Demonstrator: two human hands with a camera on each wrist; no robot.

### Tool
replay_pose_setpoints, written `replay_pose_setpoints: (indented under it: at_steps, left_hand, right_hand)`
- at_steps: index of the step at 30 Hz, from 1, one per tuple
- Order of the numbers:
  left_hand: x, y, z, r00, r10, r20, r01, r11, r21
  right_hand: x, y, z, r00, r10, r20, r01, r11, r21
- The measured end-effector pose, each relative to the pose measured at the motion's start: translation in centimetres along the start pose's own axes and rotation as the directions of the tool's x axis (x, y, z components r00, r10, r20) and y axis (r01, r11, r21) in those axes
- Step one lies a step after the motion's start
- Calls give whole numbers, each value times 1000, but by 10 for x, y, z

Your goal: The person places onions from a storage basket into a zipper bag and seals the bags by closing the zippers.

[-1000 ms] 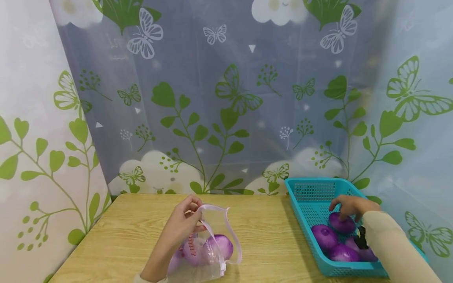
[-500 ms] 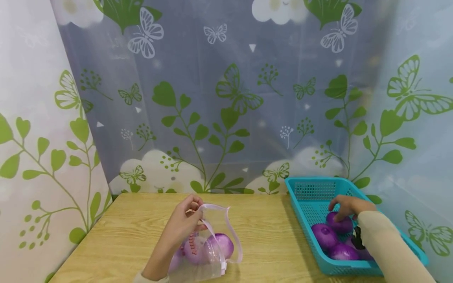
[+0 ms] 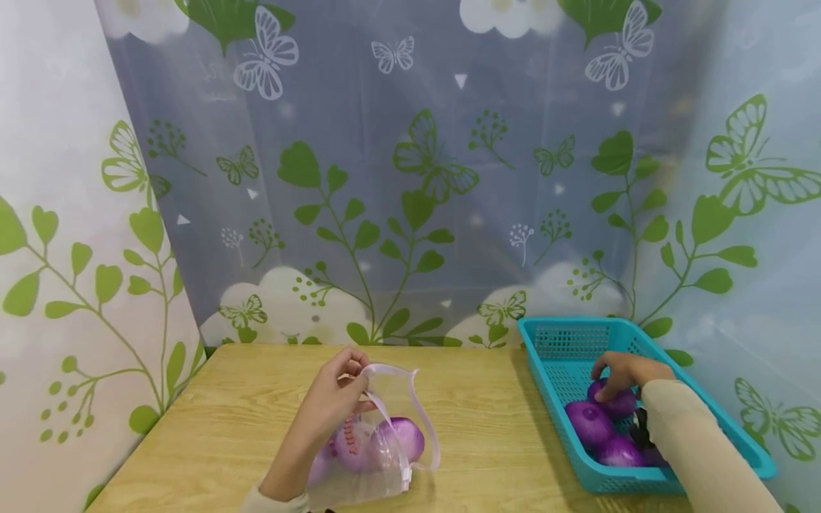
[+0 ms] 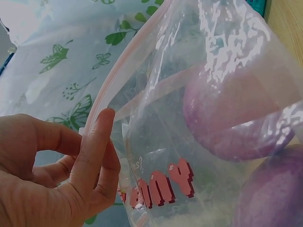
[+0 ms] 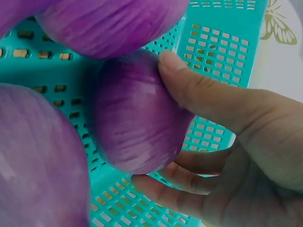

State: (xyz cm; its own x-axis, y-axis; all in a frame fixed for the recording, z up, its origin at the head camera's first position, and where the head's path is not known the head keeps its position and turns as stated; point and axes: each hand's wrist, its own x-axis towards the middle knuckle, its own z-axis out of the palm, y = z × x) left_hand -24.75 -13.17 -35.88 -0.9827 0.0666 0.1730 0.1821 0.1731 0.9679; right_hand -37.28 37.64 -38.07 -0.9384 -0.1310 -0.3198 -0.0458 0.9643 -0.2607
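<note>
Over at the right of the worktop (image 3: 481, 427), I've got my right grip (image 3: 633, 372) pinched on a purple onion (image 5: 137, 113), thumb one side, fingers the other. It's down inside the teal basket (image 3: 631, 482); can't tell if it's off the bottom. My left grip (image 3: 343, 385) is clamped on the rim of a clear bag (image 3: 378, 488), mouth open. Progress check: I'd call it partway. At least three bagged onions (image 3: 409, 436) so far, and at least two loose onions (image 3: 587, 426) left besides the held one. My sleeve (image 3: 699, 442) hides that corner, so maybe more.
</note>
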Motion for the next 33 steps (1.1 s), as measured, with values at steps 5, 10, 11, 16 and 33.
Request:
replay_pose_setpoints:
  at_steps: [5, 10, 11, 16, 33]
  left_hand:
    - [0, 1, 1, 1000, -8, 2, 8, 1000, 7]
    - [0, 1, 1, 1000, -11, 0, 11, 1000, 8]
    - [0, 1, 1, 1000, -12, 0, 12, 1000, 7]
    - [0, 1, 0, 1000, -11, 0, 11, 1000, 2]
    - [0, 0, 1, 1000, -10, -6, 10, 1000, 1]
  right_hand:
    - [-1, -1, 0, 1000, 14, 2, -14, 1000, -12]
    - [0, -5, 0, 1000, 3, 6, -3, 1000, -27]
    - [0, -6, -1, 1000, -1, 5, 1, 1000, -17]
    - [-1, -15, -5, 1000, -29, -8, 30, 998, 58]
    - [-6, -17, -8, 997, -73, 1, 73, 991, 112]
